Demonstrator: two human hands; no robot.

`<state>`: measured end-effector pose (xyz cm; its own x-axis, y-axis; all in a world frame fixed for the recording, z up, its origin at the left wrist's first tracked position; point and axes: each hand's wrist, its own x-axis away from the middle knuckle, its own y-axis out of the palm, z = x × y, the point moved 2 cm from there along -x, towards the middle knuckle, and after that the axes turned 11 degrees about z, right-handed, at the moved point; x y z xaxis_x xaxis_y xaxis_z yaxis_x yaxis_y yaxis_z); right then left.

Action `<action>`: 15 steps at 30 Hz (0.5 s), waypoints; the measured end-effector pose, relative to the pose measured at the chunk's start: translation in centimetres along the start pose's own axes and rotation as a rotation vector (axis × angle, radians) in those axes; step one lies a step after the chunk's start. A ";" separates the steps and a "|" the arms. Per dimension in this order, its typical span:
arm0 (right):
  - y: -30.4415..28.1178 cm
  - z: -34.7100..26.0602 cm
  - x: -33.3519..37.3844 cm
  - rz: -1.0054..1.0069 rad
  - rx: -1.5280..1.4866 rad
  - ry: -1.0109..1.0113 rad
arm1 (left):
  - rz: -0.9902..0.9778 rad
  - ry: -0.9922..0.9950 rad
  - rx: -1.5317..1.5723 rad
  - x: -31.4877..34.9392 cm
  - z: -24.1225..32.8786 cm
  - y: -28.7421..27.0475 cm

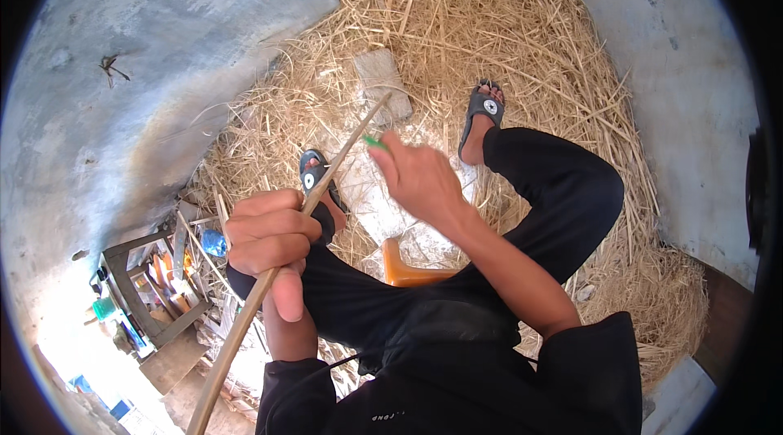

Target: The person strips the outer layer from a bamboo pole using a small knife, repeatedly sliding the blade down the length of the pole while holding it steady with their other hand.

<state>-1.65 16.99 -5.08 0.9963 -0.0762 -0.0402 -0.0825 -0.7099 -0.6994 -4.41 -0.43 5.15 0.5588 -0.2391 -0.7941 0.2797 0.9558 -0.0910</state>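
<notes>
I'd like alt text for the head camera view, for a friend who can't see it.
A person's left hand grips a long, thin stick, while the right hand, holding a small green object mostly hidden by the fingers, is beside its far end. Below are black-trousered bent legs, dark sandals and scattered straw-like strips.

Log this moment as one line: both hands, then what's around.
left hand: gripping stick | right hand: holding green thing, mostly hidden, near stick's far end | around: straw, block

Stick in left hand; block (ahead)
</notes>
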 end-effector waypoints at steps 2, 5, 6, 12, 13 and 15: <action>0.8 -0.5 1.5 -0.045 0.101 -0.006 | 0.000 -0.013 0.001 0.0 0.3 0.5; 3.4 2.8 1.5 0.054 0.246 -0.041 | 0.025 -0.036 0.022 0.3 0.9 1.7; 4.1 4.9 1.0 0.044 0.292 0.014 | -0.012 -0.020 0.024 0.4 1.0 2.2; 4.9 7.7 2.9 -0.054 0.326 0.222 | 0.048 -0.004 -0.010 0.4 0.4 1.5; 4.1 6.2 3.5 -0.008 0.233 0.224 | 0.105 -0.014 -0.029 0.4 0.1 0.9; 1.6 3.5 3.4 0.041 -0.021 0.177 | 0.141 -0.017 0.050 0.3 -0.5 -0.4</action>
<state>1.74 18.03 -8.84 0.9724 -0.2257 0.0591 -0.1250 -0.7178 -0.6849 -4.73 -0.83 4.63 0.6079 -0.1064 -0.7869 0.2357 0.9705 0.0508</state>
